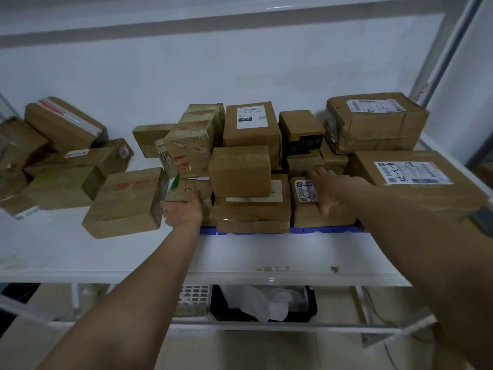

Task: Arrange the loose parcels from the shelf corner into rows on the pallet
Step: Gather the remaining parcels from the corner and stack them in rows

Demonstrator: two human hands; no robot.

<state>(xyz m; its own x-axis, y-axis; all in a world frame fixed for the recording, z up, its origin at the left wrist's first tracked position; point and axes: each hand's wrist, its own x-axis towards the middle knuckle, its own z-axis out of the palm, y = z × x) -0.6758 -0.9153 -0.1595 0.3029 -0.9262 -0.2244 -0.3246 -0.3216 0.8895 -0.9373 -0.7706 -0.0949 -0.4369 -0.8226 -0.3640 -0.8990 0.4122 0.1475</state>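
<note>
- Parcels (249, 206) stacked on blue pallet (317, 230); loose ones left of pallet on shelf (106, 252).
- Left hand (182, 212) gripping front-left parcel (186, 190) at pallet's left edge.
- Right hand (324, 186) flat, fingers straight, on labelled parcel (306, 206).
- Best: push flush against neighbour, steady tilted stack above.

Parcel storeroom: labelled cardboard parcels (252, 124) heaped on white metal shelving (106, 265).

1. Two hands: left hand (184, 210), right hand (326, 186).
2. One blue pallet (320, 230).
3. One white shelf (106, 252).
4. Cardboard parcels (240, 170): roughly twenty, exact count unclear.
5. One black crate (312, 305) below.
</note>
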